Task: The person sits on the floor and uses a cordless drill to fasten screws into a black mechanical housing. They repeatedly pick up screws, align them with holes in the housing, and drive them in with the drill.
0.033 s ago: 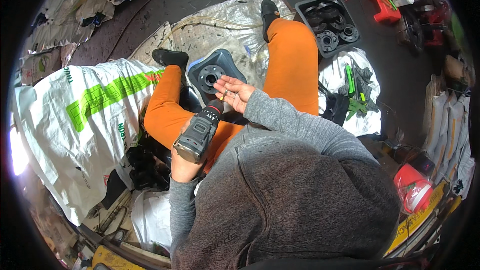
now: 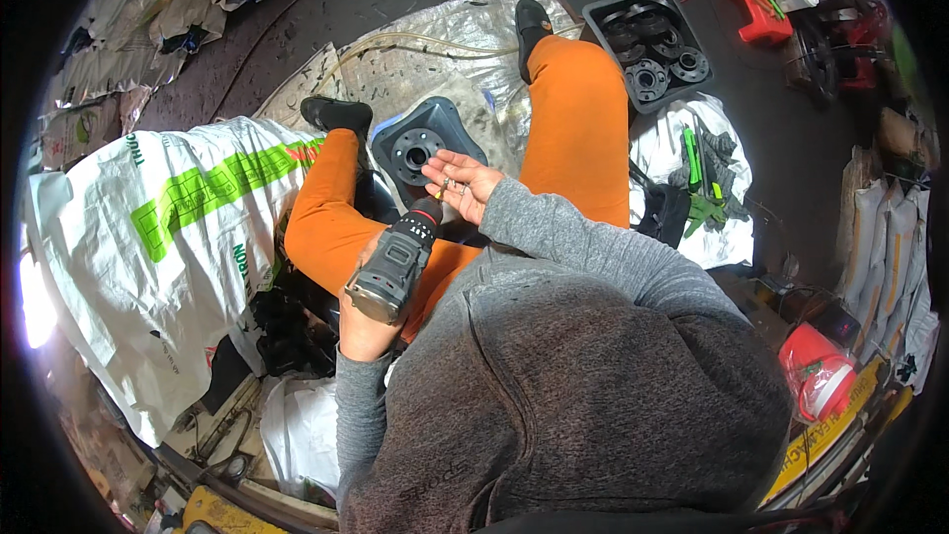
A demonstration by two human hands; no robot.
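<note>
Since both orange-trousered legs straddle the grey tray, that's clearly where the work sits. The drill is on the near side of the tray, nose pointed towards it, so I'd guess the step in hand is getting a fastener onto the bit for the round flange lying in the tray. Left hand is wrapped firmly around the drill. Right hand is palm up over the tray's near side, loosely uncurled, with tiny metal pieces at the fingers. Can't tell if it touches the tray. IMO the next move calls for a steady drill and a careful bit of lining up by those fingers.

Materials, big to small: left of the tray there's a huge white sack, creased and plasticky with a green band. A crinkly silvery sheet spreads beyond the tray, grubby closer in. Ahead and right of the tray, a dark rectangular crate holds more round, holed parts. The tray itself is squarish with rounded corners and looks like smooth plastic. The flange is a dull grey disc, ringed with holes around a dark centre. Those little pieces look shiny, but they're too small to identify.
</note>
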